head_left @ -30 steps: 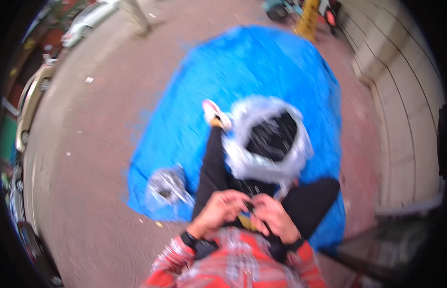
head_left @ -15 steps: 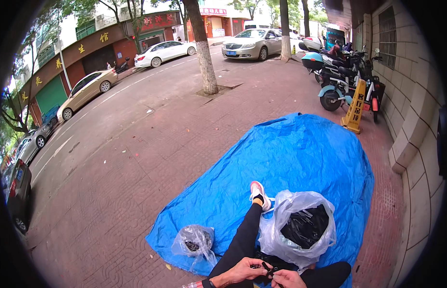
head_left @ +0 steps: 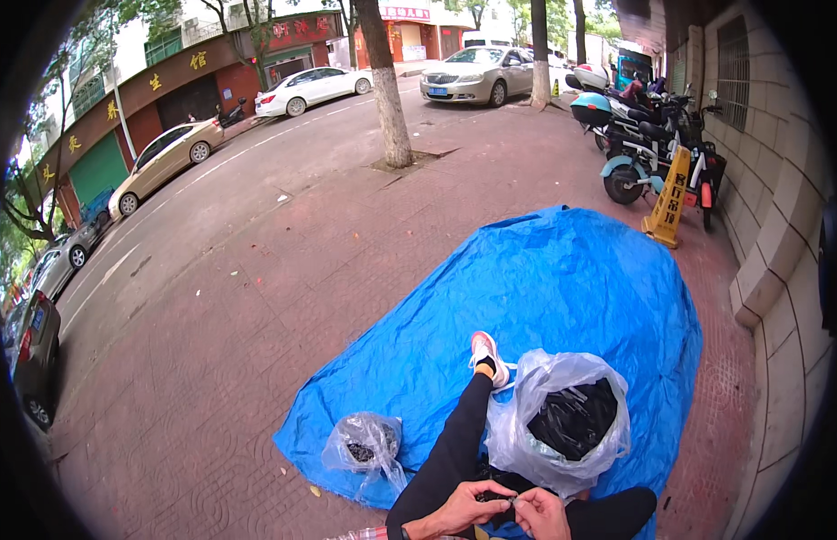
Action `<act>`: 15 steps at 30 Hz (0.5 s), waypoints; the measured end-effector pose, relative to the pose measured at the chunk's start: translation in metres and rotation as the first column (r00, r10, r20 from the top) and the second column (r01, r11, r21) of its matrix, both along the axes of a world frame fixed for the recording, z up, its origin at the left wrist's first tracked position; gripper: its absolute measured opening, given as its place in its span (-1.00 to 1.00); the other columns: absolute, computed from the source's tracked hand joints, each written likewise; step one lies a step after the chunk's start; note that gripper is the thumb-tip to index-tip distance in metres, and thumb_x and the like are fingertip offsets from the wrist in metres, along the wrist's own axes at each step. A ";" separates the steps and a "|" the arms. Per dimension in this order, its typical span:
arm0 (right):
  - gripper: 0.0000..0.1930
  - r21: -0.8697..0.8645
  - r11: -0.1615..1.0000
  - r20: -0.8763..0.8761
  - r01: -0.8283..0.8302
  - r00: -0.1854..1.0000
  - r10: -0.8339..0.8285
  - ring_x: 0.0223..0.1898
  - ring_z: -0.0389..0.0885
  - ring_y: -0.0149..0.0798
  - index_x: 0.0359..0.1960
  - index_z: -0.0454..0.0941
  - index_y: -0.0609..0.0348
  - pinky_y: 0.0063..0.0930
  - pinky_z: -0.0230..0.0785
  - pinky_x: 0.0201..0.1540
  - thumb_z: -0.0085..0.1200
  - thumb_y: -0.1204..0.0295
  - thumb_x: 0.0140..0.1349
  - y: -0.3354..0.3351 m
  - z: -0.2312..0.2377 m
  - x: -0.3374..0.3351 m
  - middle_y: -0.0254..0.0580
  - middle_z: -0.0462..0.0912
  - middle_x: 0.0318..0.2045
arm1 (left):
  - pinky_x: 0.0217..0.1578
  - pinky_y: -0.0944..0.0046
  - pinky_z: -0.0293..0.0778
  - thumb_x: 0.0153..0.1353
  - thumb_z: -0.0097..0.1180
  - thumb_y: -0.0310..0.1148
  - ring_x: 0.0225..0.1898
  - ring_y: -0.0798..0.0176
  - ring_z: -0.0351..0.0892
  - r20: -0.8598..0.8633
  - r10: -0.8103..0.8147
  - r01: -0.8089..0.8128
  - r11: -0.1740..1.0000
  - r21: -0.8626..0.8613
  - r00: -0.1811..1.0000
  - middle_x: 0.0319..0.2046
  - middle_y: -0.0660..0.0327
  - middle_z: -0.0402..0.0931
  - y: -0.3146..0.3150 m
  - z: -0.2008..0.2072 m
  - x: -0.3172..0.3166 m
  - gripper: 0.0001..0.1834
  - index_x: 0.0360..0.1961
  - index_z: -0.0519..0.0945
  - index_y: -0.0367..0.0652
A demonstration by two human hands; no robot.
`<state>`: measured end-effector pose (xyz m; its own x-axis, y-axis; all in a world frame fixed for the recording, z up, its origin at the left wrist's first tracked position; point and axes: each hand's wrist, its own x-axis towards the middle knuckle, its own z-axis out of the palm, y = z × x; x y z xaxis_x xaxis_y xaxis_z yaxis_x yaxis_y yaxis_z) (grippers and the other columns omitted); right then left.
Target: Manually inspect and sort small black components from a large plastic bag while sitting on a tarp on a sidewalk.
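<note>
Close to my lap, my left hand [head_left: 472, 507] and my right hand [head_left: 540, 515] meet with thumbs and fingertips pinched together. A small dark piece shows between them, too small to name. Just beyond them stands a large clear plastic bag [head_left: 510, 432], its mouth spread wide around many black strip-like pieces [head_left: 576, 418]. More black material [head_left: 499, 475] lies between my legs, partly hidden by my hands. Left of my outstretched leg sits a smaller clear bag [head_left: 382, 435] holding small dark bits [head_left: 361, 452].
A crumpled blue tarp [head_left: 562, 288] lies under the bags and my shoe [head_left: 487, 355]. Ahead on the right are a yellow floor sign [head_left: 667, 202] and parked scooters [head_left: 648, 162] along a tiled wall [head_left: 778, 234]. A tree trunk [head_left: 391, 117] rises from the brick pavement, with parked cars beyond.
My hands have drawn closer together and shifted slightly right. A black piece that stuck up between the fingers no longer shows. The whole view has tilted a little.
</note>
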<state>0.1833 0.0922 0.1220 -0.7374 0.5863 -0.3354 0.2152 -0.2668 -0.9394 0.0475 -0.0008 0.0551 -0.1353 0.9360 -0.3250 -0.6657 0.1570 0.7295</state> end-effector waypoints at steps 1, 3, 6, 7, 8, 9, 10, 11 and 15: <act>-0.88 0.004 1.000 -0.010 -0.024 1.000 0.024 -0.64 0.28 -0.63 -0.43 0.44 0.17 -0.76 0.12 -0.61 -0.07 0.42 0.23 0.001 -0.007 0.002 -0.44 0.41 -0.63 | -0.72 0.53 -0.04 0.10 0.17 -0.44 -0.73 0.60 0.13 -0.028 -0.032 0.031 0.999 -0.006 0.999 -0.70 0.43 0.34 -0.001 0.021 -0.003 -0.79 -0.20 0.58 -0.18; -0.87 0.097 0.994 0.025 -0.049 0.999 0.046 -0.64 0.38 -0.55 -0.44 0.45 0.22 -0.66 0.20 -0.61 -0.05 0.43 0.19 0.009 -0.027 -0.003 -0.32 0.46 -0.65 | -0.72 0.53 0.11 0.08 0.17 -0.48 -0.71 0.59 0.23 -0.242 0.032 -0.034 0.999 -0.002 0.970 -0.57 0.33 0.49 0.004 0.018 -0.010 -0.80 -0.23 0.57 -0.20; -0.92 0.893 0.449 0.018 0.011 0.998 -0.062 -0.44 0.48 -0.16 -0.35 0.46 0.19 -0.38 0.29 -0.41 0.01 0.49 0.12 0.001 -0.020 -0.019 -0.09 0.52 -0.41 | -0.50 0.50 0.40 0.04 0.20 -0.48 -0.52 0.53 0.45 -0.588 0.217 -0.155 0.976 0.154 0.779 -0.47 0.28 0.57 0.005 0.012 -0.012 -0.83 -0.30 0.59 -0.26; -0.85 0.927 0.373 0.015 0.045 0.988 -0.156 -0.34 0.44 -0.07 -0.33 0.44 0.21 -0.28 0.28 -0.33 0.09 0.49 0.05 0.000 -0.012 -0.024 -0.09 0.49 -0.33 | -0.43 0.47 0.43 0.03 0.20 -0.49 -0.44 0.51 0.48 -0.550 0.162 -0.137 0.987 0.087 0.819 -0.43 0.26 0.59 0.008 0.008 -0.017 -0.82 -0.30 0.59 -0.28; -0.83 0.839 0.543 0.046 0.021 0.993 -0.108 -0.36 0.45 -0.08 -0.33 0.43 0.24 -0.29 0.29 -0.34 0.11 0.49 0.05 -0.004 -0.019 -0.017 -0.08 0.48 -0.37 | -0.44 0.46 0.43 0.02 0.21 -0.48 -0.46 0.49 0.49 -0.657 0.141 -0.101 0.990 0.099 0.740 -0.44 0.23 0.59 0.010 0.008 -0.013 -0.81 -0.31 0.59 -0.29; -0.80 0.726 0.688 0.052 0.001 0.997 -0.057 -0.38 0.46 -0.09 -0.33 0.41 0.27 -0.30 0.31 -0.35 0.12 0.49 0.04 -0.007 -0.024 -0.014 -0.07 0.47 -0.41 | -0.45 0.45 0.43 0.00 0.22 -0.48 -0.47 0.47 0.50 -0.759 0.130 -0.064 0.991 0.117 0.638 -0.46 0.21 0.58 0.012 0.007 -0.013 -0.81 -0.31 0.58 -0.29; -0.77 0.628 0.778 0.050 0.013 0.997 -0.057 -0.44 0.47 -0.10 -0.31 0.37 0.30 -0.32 0.33 -0.39 0.13 0.48 0.04 -0.010 -0.023 -0.016 -0.05 0.45 -0.45 | -0.47 0.45 0.43 0.00 0.22 -0.48 -0.49 0.45 0.51 -0.814 0.126 -0.018 0.990 0.141 0.566 -0.49 0.19 0.57 0.013 0.005 -0.011 -0.80 -0.30 0.57 -0.30; -0.77 0.628 0.778 0.056 0.010 0.997 -0.058 -0.44 0.47 -0.10 -0.31 0.37 0.30 -0.32 0.33 -0.39 0.13 0.48 0.04 -0.011 -0.025 -0.016 -0.05 0.45 -0.45 | -0.49 0.44 0.43 0.00 0.21 -0.47 -0.51 0.43 0.51 -0.864 0.129 0.027 0.986 0.162 0.486 -0.51 0.17 0.55 0.014 0.001 -0.008 -0.79 -0.29 0.57 -0.30; -0.82 0.704 0.709 0.061 0.055 0.989 -0.137 -0.51 0.50 -0.11 -0.35 0.35 0.31 -0.35 0.36 -0.46 0.07 0.49 0.10 -0.016 -0.047 -0.008 -0.03 0.44 -0.49 | -0.56 0.42 0.41 0.02 0.18 -0.44 -0.57 0.41 0.47 -0.884 0.122 0.039 0.987 0.156 0.451 -0.54 0.20 0.51 0.015 0.004 -0.001 -0.76 -0.25 0.55 -0.27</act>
<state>0.1753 0.0764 0.0753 -0.6502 0.7486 0.1299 0.3294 0.4318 -0.8397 0.0464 0.0139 0.0595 -0.3142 0.9414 0.1228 0.3561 -0.0031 0.9345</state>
